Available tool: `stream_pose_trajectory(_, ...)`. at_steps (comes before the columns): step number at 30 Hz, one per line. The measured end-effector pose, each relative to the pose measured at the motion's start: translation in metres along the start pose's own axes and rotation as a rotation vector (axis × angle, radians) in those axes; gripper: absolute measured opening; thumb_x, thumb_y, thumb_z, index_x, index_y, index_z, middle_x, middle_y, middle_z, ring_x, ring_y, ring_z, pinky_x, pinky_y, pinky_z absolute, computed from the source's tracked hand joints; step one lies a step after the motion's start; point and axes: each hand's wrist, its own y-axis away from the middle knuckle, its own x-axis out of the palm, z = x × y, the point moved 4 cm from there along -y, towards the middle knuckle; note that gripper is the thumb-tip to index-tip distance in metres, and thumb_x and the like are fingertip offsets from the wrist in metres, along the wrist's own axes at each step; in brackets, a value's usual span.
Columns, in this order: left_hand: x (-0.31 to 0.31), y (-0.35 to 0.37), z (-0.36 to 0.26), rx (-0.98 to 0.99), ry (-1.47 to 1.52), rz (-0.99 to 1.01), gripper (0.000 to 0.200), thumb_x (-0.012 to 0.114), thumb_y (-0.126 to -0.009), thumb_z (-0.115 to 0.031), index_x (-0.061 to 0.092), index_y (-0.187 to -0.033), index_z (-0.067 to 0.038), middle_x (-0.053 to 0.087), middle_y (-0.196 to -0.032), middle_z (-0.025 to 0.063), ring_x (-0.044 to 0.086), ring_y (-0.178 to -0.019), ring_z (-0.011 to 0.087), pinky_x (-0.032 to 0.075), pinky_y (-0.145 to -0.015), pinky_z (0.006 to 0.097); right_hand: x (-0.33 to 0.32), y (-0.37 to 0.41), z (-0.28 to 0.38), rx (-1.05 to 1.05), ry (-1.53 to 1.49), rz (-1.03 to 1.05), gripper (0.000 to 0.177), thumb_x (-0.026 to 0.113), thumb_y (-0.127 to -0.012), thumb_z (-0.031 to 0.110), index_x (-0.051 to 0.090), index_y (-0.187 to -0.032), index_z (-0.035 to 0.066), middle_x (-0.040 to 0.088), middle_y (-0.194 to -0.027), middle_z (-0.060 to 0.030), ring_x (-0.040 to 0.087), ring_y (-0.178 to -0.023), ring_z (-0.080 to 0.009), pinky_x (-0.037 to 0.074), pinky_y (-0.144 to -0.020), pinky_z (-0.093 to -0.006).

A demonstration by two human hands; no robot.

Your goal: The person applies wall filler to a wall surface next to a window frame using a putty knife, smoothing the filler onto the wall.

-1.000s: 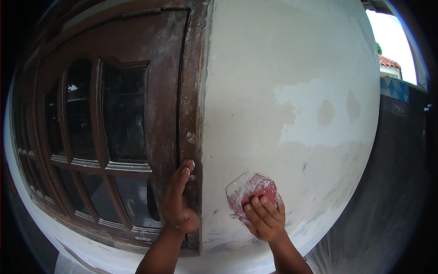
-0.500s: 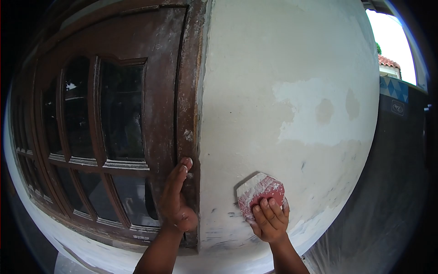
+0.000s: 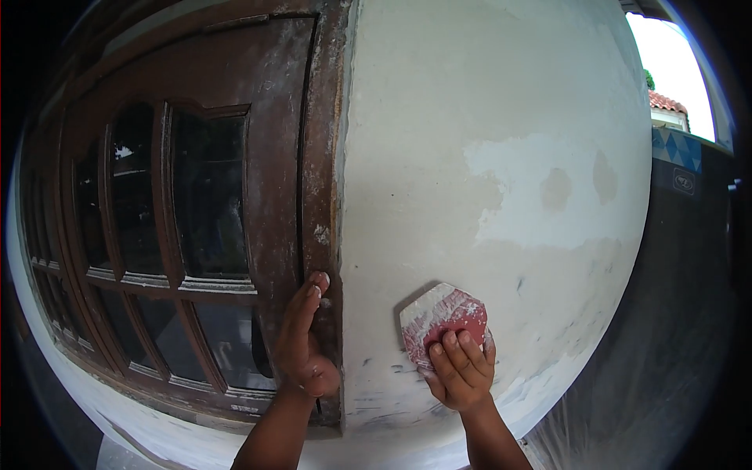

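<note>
Left grip (image 3: 301, 338) upright, right grip (image 3: 464, 376) palm-forward

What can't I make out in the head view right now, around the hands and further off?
All in the head view:
- Face of the red hexagonal tool toward the wall: hidden by its near side.
- Palm of the right hand: hidden by its own back and fingers.
- What lies behind the window panes: obscured by dark glass and reflections.
- Emblem at far right: too small to read.
- Both forearms: cut off by the bottom edge.
</note>
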Motion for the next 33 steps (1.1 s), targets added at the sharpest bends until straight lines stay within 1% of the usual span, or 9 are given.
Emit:
stream_pose_trajectory(1,0.000,0.000,-0.001,-0.005,-0.003,-0.009,0.105,0.017,-0.085,-0.079,0.038,-0.136,0.011,0.049,-0.134,0.0275,0.048,-0.127,0.0347,0.033,-0.110,0.0439,0.001,-0.006,0.000,0.003,0.014,0.006,0.034,0.064,-0.086,0.032,0.070,-0.114,0.015,0.064,-0.123,-0.0034,0.053,-0.123,-0.0198,0.028,-0.111,-0.0463)
stream_pose_trajectory(5,0.000,-0.001,-0.002,-0.004,0.009,-0.009,0.106,0.017,-0.085,-0.079,0.038,-0.136,0.011,0.049,-0.134,0.0274,0.048,-0.127,0.0347,0.033,-0.110,0.0438,0.005,0.000,0.000,-0.023,0.043,0.061,0.033,0.063,-0.086,0.032,0.069,-0.114,0.015,0.064,-0.123,-0.0033,0.052,-0.124,-0.0199,0.026,-0.112,-0.0465)
stream_pose_trajectory(7,0.000,-0.001,-0.002,-0.013,-0.002,0.001,0.104,0.017,-0.086,-0.077,0.038,-0.136,0.011,0.049,-0.134,0.0273,0.048,-0.127,0.0347,0.033,-0.110,0.0438,-0.001,0.016,-0.002,0.033,-0.015,0.072,0.033,0.063,-0.086,0.030,0.069,-0.116,0.016,0.064,-0.123,-0.0020,0.052,-0.123,-0.0183,0.022,-0.114,-0.0446)
stream_pose_trajectory(13,0.001,-0.002,-0.002,0.007,-0.008,-0.015,0.105,0.017,-0.085,-0.078,0.039,-0.135,0.011,0.050,-0.133,0.0268,0.049,-0.126,0.0345,0.034,-0.109,0.0440,-0.002,-0.017,0.000,0.016,-0.001,0.003,0.033,0.064,-0.086,0.029,0.068,-0.117,0.018,0.064,-0.125,0.0000,0.053,-0.123,-0.0166,0.019,-0.116,-0.0428)
stream_pose_trajectory(16,0.001,-0.001,0.000,0.007,0.002,-0.025,0.106,0.018,-0.084,-0.080,0.040,-0.135,0.011,0.050,-0.133,0.0267,0.049,-0.126,0.0343,0.034,-0.109,0.0443,0.004,-0.021,0.001,-0.018,0.032,0.065,0.033,0.063,-0.086,0.029,0.068,-0.117,0.018,0.064,-0.125,-0.0001,0.053,-0.123,-0.0168,0.018,-0.116,-0.0426)
stream_pose_trajectory(21,-0.001,-0.002,-0.001,-0.023,-0.014,0.006,0.107,0.019,-0.084,-0.080,0.041,-0.134,0.012,0.051,-0.132,0.0271,0.050,-0.125,0.0342,0.034,-0.109,0.0442,-0.002,0.001,0.001,-0.006,0.014,-0.002,0.032,0.063,-0.086,0.031,0.070,-0.114,0.017,0.064,-0.123,-0.0017,0.052,-0.124,-0.0184,0.030,-0.110,-0.0467)
stream_pose_trajectory(25,0.001,-0.001,0.000,-0.016,0.000,-0.031,0.106,0.019,-0.084,-0.080,0.041,-0.134,0.011,0.051,-0.132,0.0262,0.050,-0.125,0.0335,0.034,-0.109,0.0439,-0.002,-0.032,-0.001,-0.018,-0.022,-0.009,0.032,0.063,-0.086,0.031,0.070,-0.114,0.017,0.064,-0.124,-0.0017,0.052,-0.124,-0.0181,0.029,-0.111,-0.0458)
stream_pose_trajectory(27,0.001,-0.002,-0.001,-0.014,0.007,-0.028,0.106,0.019,-0.084,-0.080,0.041,-0.134,0.011,0.051,-0.132,0.0260,0.050,-0.125,0.0333,0.034,-0.109,0.0438,0.002,-0.039,-0.004,-0.055,0.056,0.047,0.033,0.065,-0.085,0.030,0.070,-0.114,0.017,0.064,-0.124,-0.0015,0.052,-0.124,-0.0178,0.027,-0.112,-0.0449)
stream_pose_trajectory(33,-0.001,-0.003,-0.001,-0.020,0.001,-0.007,0.106,0.018,-0.084,-0.080,0.041,-0.135,0.010,0.052,-0.132,0.0260,0.050,-0.125,0.0336,0.034,-0.109,0.0438,-0.005,-0.014,-0.012,0.005,0.012,0.019,0.038,0.067,-0.083,0.030,0.067,-0.118,0.016,0.063,-0.126,-0.0029,0.052,-0.124,-0.0182,0.027,-0.112,-0.0444)
